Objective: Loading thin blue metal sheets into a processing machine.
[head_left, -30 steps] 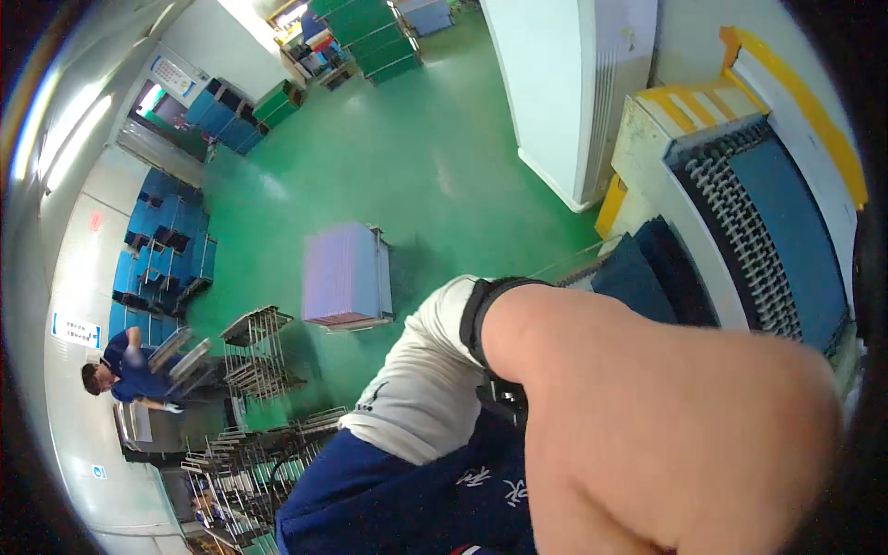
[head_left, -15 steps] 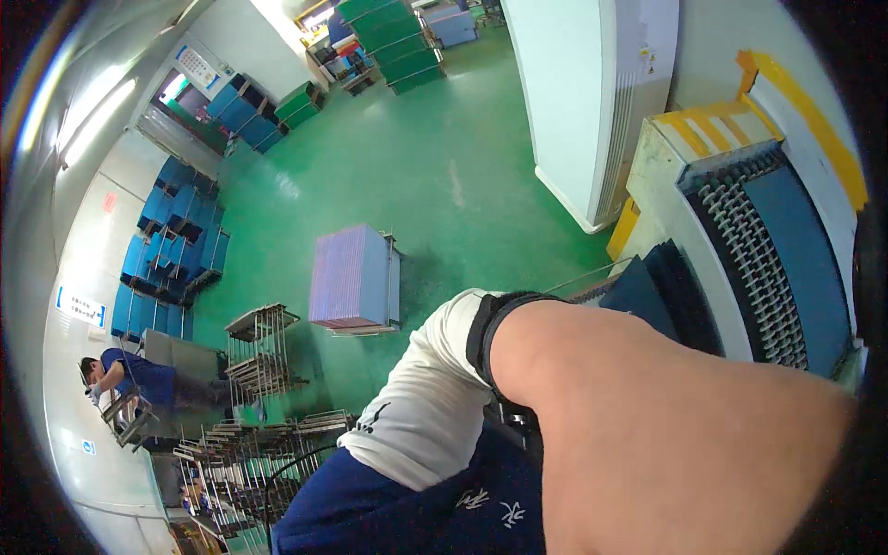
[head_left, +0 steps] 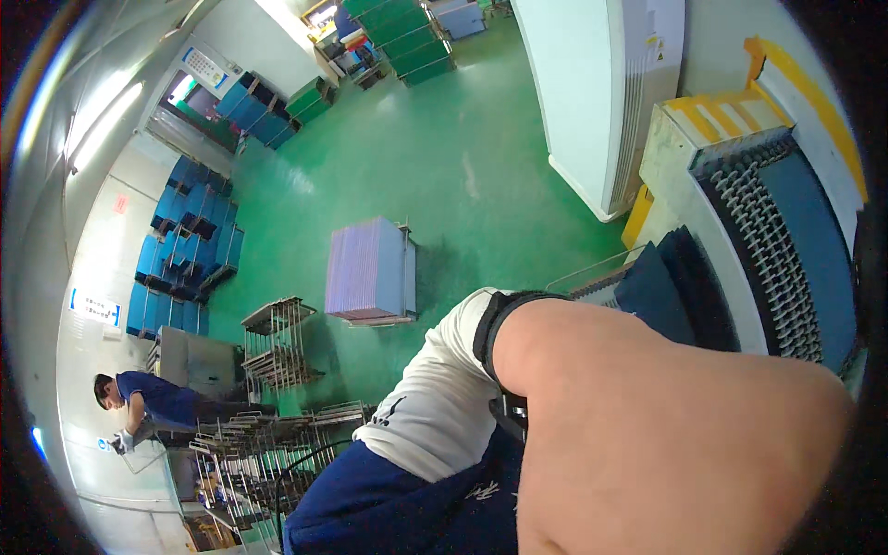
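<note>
Green floor (head_left: 444,166) appears shifted slightly rightward, but dark blue panels (head_left: 652,294) remain at the right of the frame behind the bare arm (head_left: 666,435), so work seems little advanced; hands are out of view, grip I cannot tell.

The premises are a factory workshop. Noted in evidence: a glossy green floor (head_left: 407,157), metal racks (head_left: 273,316), blue crates (head_left: 190,248) stacked along one wall (head_left: 104,236), and a machine (head_left: 668,153) with rows of rollers (head_left: 757,242).
</note>
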A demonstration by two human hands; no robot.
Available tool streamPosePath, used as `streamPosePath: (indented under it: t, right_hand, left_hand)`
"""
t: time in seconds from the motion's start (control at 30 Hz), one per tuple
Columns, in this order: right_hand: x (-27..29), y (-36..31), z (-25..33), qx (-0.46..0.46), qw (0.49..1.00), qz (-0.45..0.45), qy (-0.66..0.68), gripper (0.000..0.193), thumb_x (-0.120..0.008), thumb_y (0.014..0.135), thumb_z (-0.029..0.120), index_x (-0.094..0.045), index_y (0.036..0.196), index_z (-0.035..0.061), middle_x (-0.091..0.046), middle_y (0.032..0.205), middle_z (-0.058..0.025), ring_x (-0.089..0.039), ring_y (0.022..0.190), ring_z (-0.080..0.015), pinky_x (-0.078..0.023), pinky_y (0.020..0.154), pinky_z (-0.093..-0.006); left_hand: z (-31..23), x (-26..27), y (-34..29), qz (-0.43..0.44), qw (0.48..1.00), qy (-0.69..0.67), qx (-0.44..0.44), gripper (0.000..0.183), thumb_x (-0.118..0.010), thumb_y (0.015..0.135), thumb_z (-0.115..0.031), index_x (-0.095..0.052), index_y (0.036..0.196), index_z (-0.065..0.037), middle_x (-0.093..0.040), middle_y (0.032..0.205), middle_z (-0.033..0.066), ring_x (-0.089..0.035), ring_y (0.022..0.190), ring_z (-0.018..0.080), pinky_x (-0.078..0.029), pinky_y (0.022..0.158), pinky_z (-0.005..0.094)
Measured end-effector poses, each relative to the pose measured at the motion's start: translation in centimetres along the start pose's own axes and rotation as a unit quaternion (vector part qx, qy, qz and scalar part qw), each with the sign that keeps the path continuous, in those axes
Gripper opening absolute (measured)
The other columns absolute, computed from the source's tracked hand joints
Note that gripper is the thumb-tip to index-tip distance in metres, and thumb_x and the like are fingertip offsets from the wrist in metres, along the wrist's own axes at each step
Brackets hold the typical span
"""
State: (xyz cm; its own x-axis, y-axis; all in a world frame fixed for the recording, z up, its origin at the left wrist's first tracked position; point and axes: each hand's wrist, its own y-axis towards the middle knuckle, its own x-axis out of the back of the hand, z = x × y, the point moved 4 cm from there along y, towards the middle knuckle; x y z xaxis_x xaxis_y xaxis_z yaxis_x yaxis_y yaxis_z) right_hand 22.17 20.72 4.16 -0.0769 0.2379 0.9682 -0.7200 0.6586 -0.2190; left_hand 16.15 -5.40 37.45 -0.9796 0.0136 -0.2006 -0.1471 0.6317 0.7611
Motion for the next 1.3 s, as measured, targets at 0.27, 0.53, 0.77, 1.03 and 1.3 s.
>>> streamPosePath:
  t: [0.27,0.53,0.77,1.03,1.3]
  right_hand:
    - [-0.8,-0.4,-0.2,0.024,0.999,-0.030,0.002,0.046,-0.071,0.076,0.029,-0.062,0.112,0.0007,-0.063,0.107,-0.0195,-0.060,0.102,-0.0337,-0.046,0.088,-0.0419]
    - [-1.1,0.3,-0.5,0.014,1.000,-0.020,-0.018,0.048,-0.068,0.078,0.032,-0.061,0.114,0.0007,-0.063,0.110,-0.0191,-0.058,0.104,-0.0346,-0.046,0.089,-0.0420]
    - [-1.3,0.9,0.2,0.000,1.000,0.019,-0.020,0.049,-0.069,0.075,0.031,-0.062,0.112,0.0004,-0.064,0.107,-0.0190,-0.060,0.101,-0.0355,-0.046,0.088,-0.0416]
    - [2.2,-0.6,4.9,0.027,0.998,0.010,0.061,0.044,-0.069,0.075,0.029,-0.061,0.108,0.0009,-0.063,0.104,-0.0176,-0.060,0.098,-0.0336,-0.046,0.085,-0.0400]
    - [3.8,-2.4,14.6,0.189,0.970,-0.020,0.153,0.038,-0.068,0.076,0.026,-0.061,0.104,0.0012,-0.062,0.101,-0.0162,-0.059,0.095,-0.0311,-0.045,0.083,-0.0381]
  left_hand:
    - [-1.0,0.1,-1.0,-0.004,1.000,-0.011,-0.011,0.026,-0.056,0.085,-0.017,-0.057,0.064,-0.002,-0.059,0.061,0.0082,-0.058,0.053,0.0165,-0.048,0.051,0.0324]
    - [-3.5,2.0,-2.8,-0.008,0.999,-0.024,-0.029,0.026,-0.057,0.084,-0.017,-0.057,0.063,-0.002,-0.059,0.060,0.0083,-0.058,0.052,0.0165,-0.048,0.050,0.0327]
    - [-7.8,5.5,-5.2,-0.028,0.997,-0.008,-0.072,0.025,-0.057,0.083,-0.016,-0.057,0.062,-0.002,-0.059,0.060,0.0084,-0.058,0.051,0.0165,-0.048,0.049,0.0329]
    - [-13.1,10.5,-8.0,-0.063,0.985,0.072,-0.141,0.025,-0.058,0.082,-0.016,-0.057,0.062,-0.002,-0.059,0.059,0.0086,-0.058,0.050,0.0165,-0.048,0.048,0.0331]
    - [-18.4,11.9,-12.2,-0.117,0.962,0.159,-0.188,0.024,-0.058,0.081,-0.015,-0.057,0.061,-0.002,-0.059,0.058,0.0087,-0.058,0.049,0.0166,-0.048,0.047,0.0334]
